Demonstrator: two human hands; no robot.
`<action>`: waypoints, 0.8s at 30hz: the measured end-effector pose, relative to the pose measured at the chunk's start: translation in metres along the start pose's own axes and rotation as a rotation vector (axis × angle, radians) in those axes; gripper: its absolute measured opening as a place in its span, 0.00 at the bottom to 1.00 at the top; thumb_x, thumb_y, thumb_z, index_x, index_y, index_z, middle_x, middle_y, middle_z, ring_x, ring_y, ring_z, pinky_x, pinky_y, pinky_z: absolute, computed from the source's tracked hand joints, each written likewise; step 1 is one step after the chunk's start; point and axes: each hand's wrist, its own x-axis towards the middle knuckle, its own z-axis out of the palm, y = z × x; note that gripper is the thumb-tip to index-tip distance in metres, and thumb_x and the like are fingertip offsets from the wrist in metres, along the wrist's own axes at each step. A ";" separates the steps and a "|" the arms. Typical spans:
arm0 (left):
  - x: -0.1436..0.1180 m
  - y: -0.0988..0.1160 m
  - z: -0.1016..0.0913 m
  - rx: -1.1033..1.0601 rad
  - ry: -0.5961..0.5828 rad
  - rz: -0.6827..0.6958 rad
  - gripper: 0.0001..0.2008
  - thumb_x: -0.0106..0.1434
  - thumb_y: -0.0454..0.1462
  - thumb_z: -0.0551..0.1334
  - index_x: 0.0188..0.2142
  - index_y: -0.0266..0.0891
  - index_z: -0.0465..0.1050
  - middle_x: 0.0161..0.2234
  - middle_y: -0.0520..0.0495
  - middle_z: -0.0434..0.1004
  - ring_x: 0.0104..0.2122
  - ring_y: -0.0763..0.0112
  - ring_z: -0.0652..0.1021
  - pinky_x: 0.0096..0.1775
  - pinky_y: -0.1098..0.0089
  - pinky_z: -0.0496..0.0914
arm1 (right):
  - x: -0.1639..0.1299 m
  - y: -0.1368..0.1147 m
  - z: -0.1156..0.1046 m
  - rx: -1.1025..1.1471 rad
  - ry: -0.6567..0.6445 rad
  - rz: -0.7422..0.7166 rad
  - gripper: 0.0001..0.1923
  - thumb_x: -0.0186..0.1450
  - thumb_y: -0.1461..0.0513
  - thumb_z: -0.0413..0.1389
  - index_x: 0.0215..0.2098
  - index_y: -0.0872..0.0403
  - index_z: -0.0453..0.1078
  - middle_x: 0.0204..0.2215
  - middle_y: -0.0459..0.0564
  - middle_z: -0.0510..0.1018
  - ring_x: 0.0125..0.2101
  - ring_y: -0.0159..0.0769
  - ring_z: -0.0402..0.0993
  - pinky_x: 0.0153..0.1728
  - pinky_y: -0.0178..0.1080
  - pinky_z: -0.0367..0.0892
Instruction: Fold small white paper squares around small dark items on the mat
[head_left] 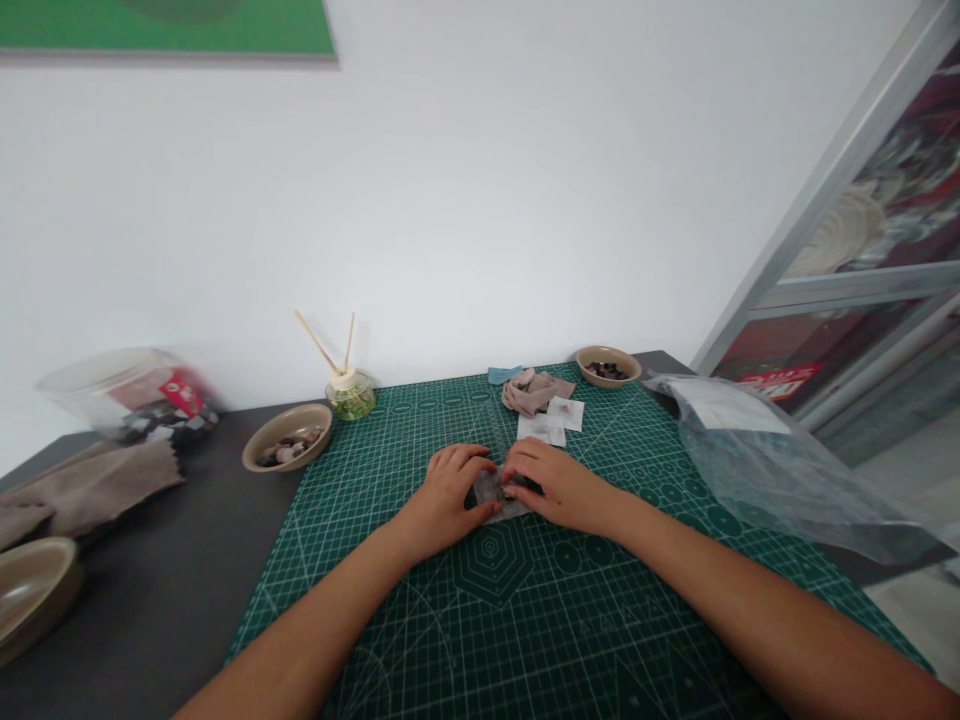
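Note:
Near the middle of the green cutting mat (390, 620) lies a small, flat, greyish piece (489, 486), mostly covered by fingers; whether it is a packet or a scrap of cloth I cannot tell. My left hand (452, 497) grips its left side, thumb at the near edge and fingertips at the far edge. From the right, my right hand (559, 485) has bent fingers and thumb closing on the same piece. Just beyond the hands are two white paper squares (541, 429) with faint marks, a crumpled beige cloth (534, 390) and a blue scrap (505, 375).
Bowls of small dark and pale pieces stand at back right (609, 366) and left (288, 438). A reed diffuser (350, 393), clear plastic tub (135, 390), beige cloth (105, 490) and another bowl (34, 590) are leftward. A clear plastic bag (772, 470) covers the mat's right edge.

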 end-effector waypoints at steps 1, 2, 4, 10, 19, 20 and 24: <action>0.000 0.000 0.000 0.002 0.000 0.001 0.16 0.58 0.35 0.65 0.46 0.42 0.67 0.53 0.44 0.66 0.55 0.56 0.64 0.55 0.53 0.57 | 0.000 0.001 0.000 -0.009 0.008 0.004 0.04 0.63 0.66 0.55 0.38 0.56 0.69 0.37 0.52 0.72 0.41 0.39 0.65 0.43 0.42 0.64; 0.000 0.000 0.000 0.004 0.002 0.003 0.16 0.58 0.35 0.65 0.46 0.41 0.67 0.53 0.44 0.66 0.55 0.56 0.64 0.55 0.53 0.57 | 0.000 0.002 0.001 -0.016 0.013 0.006 0.05 0.63 0.66 0.56 0.39 0.56 0.69 0.37 0.52 0.72 0.41 0.40 0.65 0.43 0.43 0.64; 0.000 0.000 0.000 0.006 0.005 0.007 0.16 0.58 0.35 0.65 0.46 0.42 0.67 0.53 0.44 0.66 0.55 0.56 0.64 0.55 0.53 0.57 | 0.000 0.002 0.000 -0.020 0.015 0.002 0.06 0.62 0.66 0.57 0.39 0.55 0.69 0.38 0.52 0.72 0.42 0.40 0.65 0.43 0.43 0.63; 0.000 0.000 0.000 0.004 0.007 0.005 0.15 0.58 0.35 0.64 0.46 0.42 0.67 0.53 0.44 0.66 0.55 0.56 0.64 0.55 0.52 0.57 | 0.000 -0.002 -0.003 -0.005 -0.019 -0.026 0.06 0.60 0.67 0.58 0.37 0.55 0.68 0.36 0.51 0.73 0.40 0.39 0.65 0.42 0.42 0.63; 0.000 -0.001 0.000 0.005 0.016 0.012 0.15 0.58 0.36 0.64 0.45 0.42 0.68 0.52 0.44 0.66 0.54 0.56 0.65 0.55 0.53 0.58 | 0.000 -0.004 -0.005 -0.029 -0.019 -0.028 0.07 0.58 0.70 0.56 0.34 0.55 0.68 0.33 0.50 0.72 0.37 0.38 0.66 0.41 0.41 0.63; 0.000 -0.001 0.000 0.004 0.018 0.015 0.15 0.58 0.36 0.64 0.45 0.42 0.67 0.52 0.44 0.66 0.54 0.56 0.65 0.55 0.53 0.58 | -0.001 -0.004 -0.004 -0.026 -0.017 -0.023 0.07 0.58 0.70 0.56 0.34 0.55 0.68 0.33 0.50 0.71 0.37 0.38 0.66 0.40 0.41 0.63; 0.000 -0.001 0.000 -0.002 0.012 0.009 0.14 0.59 0.36 0.63 0.45 0.43 0.68 0.53 0.44 0.66 0.55 0.56 0.64 0.55 0.53 0.57 | -0.001 -0.003 -0.001 0.031 -0.040 -0.029 0.07 0.61 0.70 0.55 0.36 0.55 0.68 0.35 0.50 0.71 0.36 0.36 0.67 0.38 0.38 0.64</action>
